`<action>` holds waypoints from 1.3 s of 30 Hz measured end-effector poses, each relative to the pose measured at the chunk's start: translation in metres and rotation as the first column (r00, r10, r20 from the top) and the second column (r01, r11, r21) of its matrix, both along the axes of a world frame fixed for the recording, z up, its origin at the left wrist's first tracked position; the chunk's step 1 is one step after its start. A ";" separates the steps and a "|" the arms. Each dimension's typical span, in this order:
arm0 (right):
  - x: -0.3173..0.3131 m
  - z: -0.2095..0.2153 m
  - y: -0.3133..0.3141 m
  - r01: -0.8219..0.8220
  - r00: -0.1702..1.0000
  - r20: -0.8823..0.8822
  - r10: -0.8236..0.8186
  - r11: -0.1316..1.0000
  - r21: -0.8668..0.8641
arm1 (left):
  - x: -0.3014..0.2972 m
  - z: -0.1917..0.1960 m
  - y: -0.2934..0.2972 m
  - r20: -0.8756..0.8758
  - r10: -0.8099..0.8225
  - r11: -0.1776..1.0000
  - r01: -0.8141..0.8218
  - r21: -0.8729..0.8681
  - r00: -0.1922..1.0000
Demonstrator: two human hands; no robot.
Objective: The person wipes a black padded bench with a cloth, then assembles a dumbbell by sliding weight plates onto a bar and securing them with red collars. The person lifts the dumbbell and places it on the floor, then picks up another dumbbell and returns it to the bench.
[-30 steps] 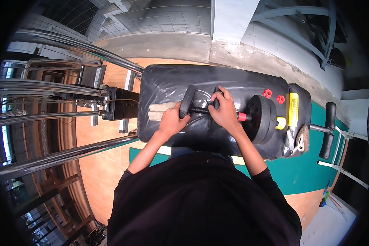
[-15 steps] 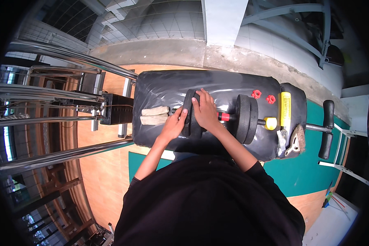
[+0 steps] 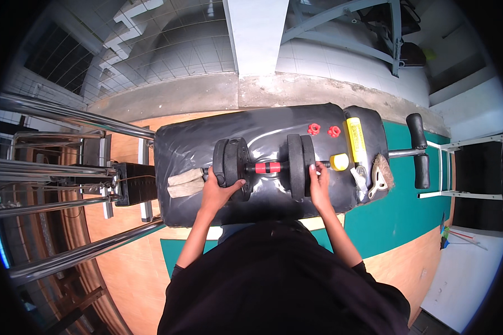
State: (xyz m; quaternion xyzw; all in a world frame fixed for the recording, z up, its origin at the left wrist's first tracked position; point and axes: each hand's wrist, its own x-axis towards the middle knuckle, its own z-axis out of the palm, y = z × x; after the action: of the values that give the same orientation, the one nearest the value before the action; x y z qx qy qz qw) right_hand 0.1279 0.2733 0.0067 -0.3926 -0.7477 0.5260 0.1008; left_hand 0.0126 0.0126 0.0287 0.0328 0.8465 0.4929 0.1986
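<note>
A dumbbell with a red-and-black grip lies across a black padded bench, with black weight plates at both ends. My left hand clasps the left plates, thumb on their inner side and fingers on the outer side. At the other end, my right hand is closed against the outer face of the right plates, its fingertips by the bar end. Two red star-shaped collar nuts lie on the bench beyond. A yellow round object sits just right of the bar end.
Folded beige cloth lies at the bench's left. On the right are a yellow tube, a crumpled clear packet and a brush. Chrome machine rails flank the left; padded rollers stand beyond the right end.
My right hand has gone from the left plates to the right ones. My left hand now wraps the left plates, and both plate sets sit on the bar. The view has shifted.
</note>
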 end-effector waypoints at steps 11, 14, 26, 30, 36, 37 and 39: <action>-0.003 -0.007 0.003 0.085 0.993 -0.079 -0.085 0.996 -0.013 | 0.016 0.004 0.031 -0.052 0.020 0.991 -0.027 -0.135 0.998; 0.002 -0.006 -0.003 0.028 0.999 -0.028 -0.025 0.993 0.115 | 0.015 0.000 0.029 -0.078 0.030 0.979 -0.045 -0.200 0.996; -0.049 -0.008 0.101 -0.308 0.933 -0.075 0.351 0.891 0.335 | 0.025 -0.018 0.034 -0.369 0.057 0.892 -0.213 -0.398 0.928; -0.113 -0.050 0.136 -0.618 0.786 0.387 0.483 0.577 0.534 | 0.018 -0.023 0.037 -0.368 0.023 0.872 -0.199 -0.448 0.929; -0.132 -0.069 0.156 -0.875 0.483 0.694 0.534 0.288 0.389 | 0.008 0.004 0.049 -0.057 -0.010 0.795 -0.027 -0.605 0.998; -0.130 -0.067 0.162 -0.875 0.484 0.678 0.554 0.295 0.383 | 0.008 0.006 0.052 -0.031 -0.010 0.784 -0.012 -0.620 0.999; -0.126 -0.064 0.172 -0.849 0.529 0.530 0.663 0.418 0.323 | 0.005 0.007 0.050 -0.038 -0.007 0.774 -0.019 -0.633 0.999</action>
State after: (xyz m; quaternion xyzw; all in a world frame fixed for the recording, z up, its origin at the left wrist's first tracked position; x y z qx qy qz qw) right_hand 0.0020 0.4449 -0.0575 -0.0392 -0.9641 0.2031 -0.1667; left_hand 0.0181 0.0631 0.0361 -0.0291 0.9666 0.1797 0.1804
